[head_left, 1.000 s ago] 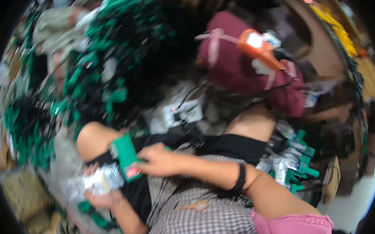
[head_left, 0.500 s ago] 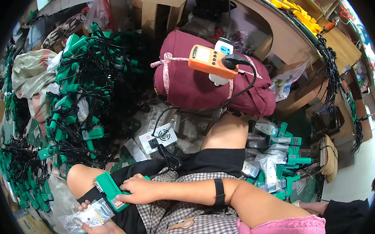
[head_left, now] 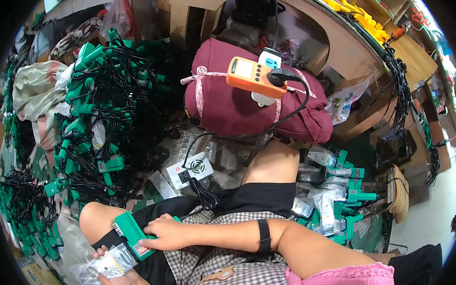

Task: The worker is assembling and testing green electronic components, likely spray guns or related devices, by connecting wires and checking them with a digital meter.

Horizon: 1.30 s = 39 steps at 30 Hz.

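Above my lap, my right hand (head_left: 166, 232) is closed round a green plastic tool (head_left: 130, 226) with comb-like fins along one end and a small red display or label. A black cord runs off behind the wrist. My left hand (head_left: 117, 280) holds a flat, pale part wrapped in clear plastic (head_left: 110, 263), fingers on one side and thumb on the other. This wrapped part meets the lower left edge of the green tool; whether the two are joined I cannot tell.
A white socket box (head_left: 191, 170) lies before my knees. An orange meter (head_left: 255, 76) rests on a maroon bundle (head_left: 231, 106). Corded green tools (head_left: 84, 106) heap up at left; plastic-wrapped ones (head_left: 339, 196) lie at right. Another person's dark-clothed leg (head_left: 417, 261) shows lower right.
Both hands keep their hold on the green tool and the wrapped part, almost unmoved. The view has shifted slightly, and the other person's leg at lower right sits a little lower.
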{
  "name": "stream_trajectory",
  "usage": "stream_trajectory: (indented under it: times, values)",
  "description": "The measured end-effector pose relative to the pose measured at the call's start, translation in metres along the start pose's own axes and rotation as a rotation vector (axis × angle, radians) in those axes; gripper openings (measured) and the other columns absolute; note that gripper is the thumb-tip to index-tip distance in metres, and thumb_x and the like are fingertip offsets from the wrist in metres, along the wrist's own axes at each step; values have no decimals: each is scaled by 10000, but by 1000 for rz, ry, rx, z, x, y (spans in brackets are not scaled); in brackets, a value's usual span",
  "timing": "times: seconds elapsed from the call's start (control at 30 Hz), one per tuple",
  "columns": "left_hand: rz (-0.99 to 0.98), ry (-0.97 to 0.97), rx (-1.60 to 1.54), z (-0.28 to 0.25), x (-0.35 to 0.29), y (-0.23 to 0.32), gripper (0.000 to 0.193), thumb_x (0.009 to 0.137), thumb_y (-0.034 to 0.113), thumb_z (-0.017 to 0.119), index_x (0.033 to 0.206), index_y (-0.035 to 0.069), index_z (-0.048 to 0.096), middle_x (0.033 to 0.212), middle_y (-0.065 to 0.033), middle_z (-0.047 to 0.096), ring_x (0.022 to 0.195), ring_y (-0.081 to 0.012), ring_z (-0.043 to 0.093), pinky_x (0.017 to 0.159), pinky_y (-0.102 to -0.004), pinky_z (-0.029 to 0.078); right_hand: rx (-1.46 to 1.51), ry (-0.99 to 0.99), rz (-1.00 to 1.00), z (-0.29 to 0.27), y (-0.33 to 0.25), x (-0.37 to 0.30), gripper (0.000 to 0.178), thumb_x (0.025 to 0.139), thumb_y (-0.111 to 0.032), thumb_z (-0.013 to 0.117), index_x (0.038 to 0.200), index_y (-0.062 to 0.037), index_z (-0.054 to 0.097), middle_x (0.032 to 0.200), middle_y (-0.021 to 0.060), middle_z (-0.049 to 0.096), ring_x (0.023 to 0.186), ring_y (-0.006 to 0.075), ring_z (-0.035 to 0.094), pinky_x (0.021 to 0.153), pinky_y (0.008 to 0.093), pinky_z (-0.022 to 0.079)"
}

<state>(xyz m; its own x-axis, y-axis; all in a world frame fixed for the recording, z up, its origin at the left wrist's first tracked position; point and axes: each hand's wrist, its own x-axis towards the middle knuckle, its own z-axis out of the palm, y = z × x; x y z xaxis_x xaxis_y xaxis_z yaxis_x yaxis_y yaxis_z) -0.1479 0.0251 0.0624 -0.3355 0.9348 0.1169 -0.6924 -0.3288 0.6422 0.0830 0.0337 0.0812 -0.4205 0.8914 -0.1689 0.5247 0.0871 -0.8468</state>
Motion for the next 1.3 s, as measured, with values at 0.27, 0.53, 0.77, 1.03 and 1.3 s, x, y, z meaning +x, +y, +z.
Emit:
stream_trajectory:
  times: [0.27, 0.53, 0.77, 1.03, 1.3]
  values:
    - [-6, 21, -22, 0, -1, 0, 478, 883, 294, 470, 1178, -81, 439, 1123, -164, 516, 1088, -299, 478, 1092, -444, 314, 3, 10, -4, 1, 1, -1, 547, 910, -519, 497, 930, 0, 669, 897, 188, 643, 919, 372, 602, 848, 465, 386]
    - [-24, -30, -31, 2, -2, 1, 466, 888, 297, 478, 1161, -79, 443, 1105, -156, 504, 1097, -300, 469, 1095, -443, 310, 6, 15, -14, -1, 0, -2, 562, 914, -520, 493, 947, 12, 667, 900, 195, 642, 918, 371, 606, 840, 460, 395]
    - [-5, 50, 14, 7, -3, -1, 458, 902, 285, 472, 1176, -80, 445, 1105, -162, 527, 1091, -301, 490, 1094, -444, 323, 57, 63, -52, -1, 5, -3, 575, 897, -515, 502, 919, 30, 682, 902, 225, 654, 917, 391, 620, 826, 487, 428]
    - [-29, 17, -31, 3, -2, -4, 452, 901, 272, 460, 1189, -76, 432, 1100, -162, 526, 1077, -297, 498, 1092, -456, 327, -251, 138, -204, -49, -11, -29, 459, 877, -390, 611, 1088, 17, 628, 930, 187, 615, 951, 347, 602, 808, 442, 480]
    - [-15, -2, -18, 2, -1, 5, 445, 910, 295, 440, 1176, -63, 414, 1069, -139, 510, 1047, -275, 507, 1075, -439, 347, -1021, 1010, 72, -335, -38, -143, 405, 863, -299, 665, 1127, 3, 608, 1062, 210, 607, 1019, 340, 588, 912, 391, 458]
